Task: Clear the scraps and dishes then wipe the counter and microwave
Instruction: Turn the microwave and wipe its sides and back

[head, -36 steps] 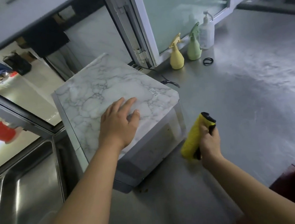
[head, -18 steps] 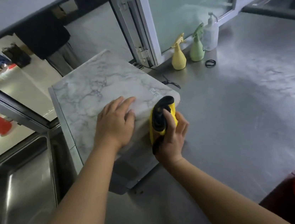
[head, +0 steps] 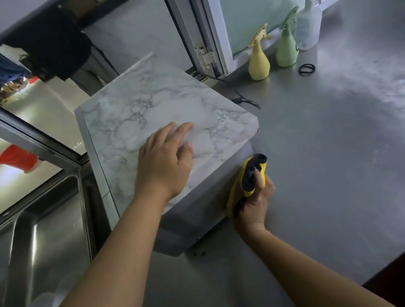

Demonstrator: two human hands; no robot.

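On the steel worktop [head: 337, 162] stands the microwave [head: 155, 113], its top covered in a white marble pattern, with one corner turned toward the person. The left hand [head: 164, 163] lies flat on this top, near the front edge, with the fingers straight and a little spread; it holds nothing and only presses on the surface. The right hand [head: 253, 203] is lower, at the right side wall of the microwave. Its fingers are curled around a folded yellow cloth [head: 250, 178] with a dark inner side, and the cloth touches the side wall just under the overhanging edge of the top. The lower end of the cloth hangs beside the wrist.

A few small brown scraps [head: 199, 254] lie on the worktop just in front of the lower front corner of the microwave. A black cord [head: 243, 99] runs from behind the microwave onto the worktop. Further back, by the window frame, stand a yellow spray bottle [head: 258, 62], a green spray bottle [head: 286, 46] and a clear pump bottle [head: 308, 28], close together in a row. A black ring [head: 306, 69] lies flat near the green one. To the left of the microwave is a steel sink [head: 40, 237], and something white, blurred, is in its lower part.
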